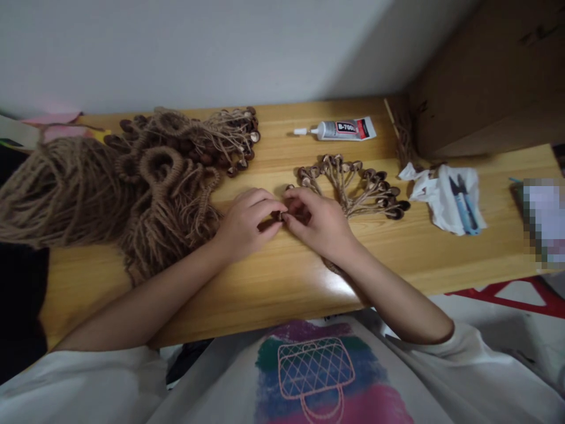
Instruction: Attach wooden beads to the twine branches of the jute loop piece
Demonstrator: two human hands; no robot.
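Note:
My left hand (249, 227) and my right hand (321, 227) meet over the middle of the table. Between their fingertips they pinch a small dark brown shell (282, 216). Just beyond my right hand, a bundle of twine cords tipped with brown shells (346, 191) fans out on the wood; part of it is hidden under that hand. Left of my left hand lies a pile of corded pieces with a wrapped twine ring (161, 154) and loose strands. More cords with brown shell ends (238, 132) lie behind it.
A B-7000 glue tube (346, 129) lies at the back of the wooden table (265, 300). Blue-handled thread snips (464, 206) rest on white plastic (435, 197) at right. A large cardboard box (489, 82) stands at the back right. A big twine hank (66, 191) lies far left.

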